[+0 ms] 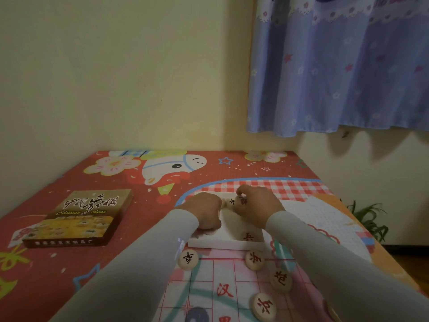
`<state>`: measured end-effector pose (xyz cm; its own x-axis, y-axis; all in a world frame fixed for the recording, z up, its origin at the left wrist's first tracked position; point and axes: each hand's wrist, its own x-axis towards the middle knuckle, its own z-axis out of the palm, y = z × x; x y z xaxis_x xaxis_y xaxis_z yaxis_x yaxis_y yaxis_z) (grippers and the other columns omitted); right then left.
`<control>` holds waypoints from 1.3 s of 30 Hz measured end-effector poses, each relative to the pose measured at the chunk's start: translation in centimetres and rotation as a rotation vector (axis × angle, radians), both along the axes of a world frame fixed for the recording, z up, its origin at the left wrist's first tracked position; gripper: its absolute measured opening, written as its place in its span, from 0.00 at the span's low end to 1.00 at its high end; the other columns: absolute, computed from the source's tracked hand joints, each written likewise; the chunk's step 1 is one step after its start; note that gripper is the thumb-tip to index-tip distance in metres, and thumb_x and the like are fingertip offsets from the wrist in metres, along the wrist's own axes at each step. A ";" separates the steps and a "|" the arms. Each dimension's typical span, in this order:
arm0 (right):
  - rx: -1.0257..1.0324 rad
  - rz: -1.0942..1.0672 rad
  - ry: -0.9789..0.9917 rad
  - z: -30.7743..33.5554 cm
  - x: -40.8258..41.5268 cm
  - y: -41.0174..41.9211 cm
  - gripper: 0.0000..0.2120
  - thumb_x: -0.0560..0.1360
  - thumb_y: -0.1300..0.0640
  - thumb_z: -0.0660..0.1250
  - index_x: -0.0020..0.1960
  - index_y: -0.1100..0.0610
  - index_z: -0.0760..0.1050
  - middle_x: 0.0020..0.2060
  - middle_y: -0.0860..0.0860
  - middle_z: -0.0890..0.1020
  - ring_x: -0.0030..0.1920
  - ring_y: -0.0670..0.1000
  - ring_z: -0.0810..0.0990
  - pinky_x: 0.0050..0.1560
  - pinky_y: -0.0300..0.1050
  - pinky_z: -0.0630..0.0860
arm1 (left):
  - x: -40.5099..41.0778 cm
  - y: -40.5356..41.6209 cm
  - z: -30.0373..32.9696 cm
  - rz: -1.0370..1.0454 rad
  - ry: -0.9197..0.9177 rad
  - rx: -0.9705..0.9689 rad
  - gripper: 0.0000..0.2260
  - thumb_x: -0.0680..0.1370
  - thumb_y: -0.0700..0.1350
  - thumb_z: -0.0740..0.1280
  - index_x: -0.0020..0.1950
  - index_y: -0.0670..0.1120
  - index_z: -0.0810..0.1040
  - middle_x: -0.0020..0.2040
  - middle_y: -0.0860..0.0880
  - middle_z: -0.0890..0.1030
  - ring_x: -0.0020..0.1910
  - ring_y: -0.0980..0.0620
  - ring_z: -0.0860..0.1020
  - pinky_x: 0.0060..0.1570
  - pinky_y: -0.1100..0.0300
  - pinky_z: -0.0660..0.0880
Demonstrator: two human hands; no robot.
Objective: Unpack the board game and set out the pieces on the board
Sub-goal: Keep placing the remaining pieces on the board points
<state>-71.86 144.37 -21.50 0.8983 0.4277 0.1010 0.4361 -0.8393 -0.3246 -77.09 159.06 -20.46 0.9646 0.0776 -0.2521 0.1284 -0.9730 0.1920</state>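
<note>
Tray: a white tray [222,244] lies in the lower centre of the frame, its near edge touching the far edge of the board; one piece with a red character [248,237] rests inside its near right corner
Board: a thin sheet with red grid lines [209,296] spreads at the bottom centre, partly under both sleeves
Pieces on board: four round wooden discs lie there, one with a black mark [188,259] at the left, three with red marks at [254,260], [281,280] and [264,306]
Right hand: the right hand [255,206] is over the far end of the tray, fingers curled round a few pieces [236,201]
Left hand: the left hand [205,213] is a closed fist at the tray's left rim; whether it holds anything I cannot tell
Box: the game box [81,218] lies closed, well apart at the left of the frame
Surface: a red cartoon-print cloth [116,173] covers the table
Background: cream wall, and a blue flowered curtain [336,66] at upper right
</note>
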 end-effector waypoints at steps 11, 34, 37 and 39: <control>-0.271 0.027 0.113 0.4 0.7 1.5 0.13 0.74 0.52 0.69 0.55 0.58 0.77 0.50 0.53 0.81 0.46 0.51 0.77 0.43 0.40 0.74 | -0.2 -0.2 -1.3 -0.058 -0.030 0.061 0.13 0.72 0.40 0.68 0.57 0.44 0.79 0.55 0.44 0.80 0.52 0.46 0.79 0.42 0.58 0.74; -0.168 0.046 0.117 -1.0 0.3 1.5 0.07 0.73 0.59 0.62 0.37 0.53 0.69 0.34 0.49 0.73 0.33 0.47 0.69 0.30 0.38 0.64 | -1.3 -0.1 -1.8 -0.084 -0.130 -0.089 0.15 0.74 0.44 0.70 0.60 0.48 0.75 0.56 0.47 0.80 0.50 0.50 0.75 0.44 0.61 0.69; -0.096 0.115 0.218 1.3 -0.6 0.4 0.10 0.73 0.57 0.64 0.54 0.53 0.76 0.45 0.51 0.78 0.39 0.50 0.76 0.37 0.41 0.76 | -1.2 0.0 -1.7 -0.077 -0.139 -0.093 0.16 0.74 0.45 0.70 0.61 0.48 0.75 0.56 0.47 0.79 0.50 0.50 0.75 0.46 0.61 0.70; -0.156 0.186 0.339 3.1 -1.8 -0.5 0.19 0.74 0.54 0.66 0.65 0.47 0.71 0.56 0.50 0.77 0.47 0.51 0.79 0.46 0.44 0.80 | -1.2 0.0 -1.8 -0.074 -0.142 -0.081 0.18 0.74 0.46 0.71 0.63 0.48 0.75 0.58 0.47 0.78 0.55 0.48 0.75 0.48 0.60 0.71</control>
<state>-73.61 143.90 -18.35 0.7756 0.5726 -0.2658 0.4754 -0.8068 -0.3507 -78.24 159.05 -22.22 0.9932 -0.0100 -0.1157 0.0231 -0.9594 0.2813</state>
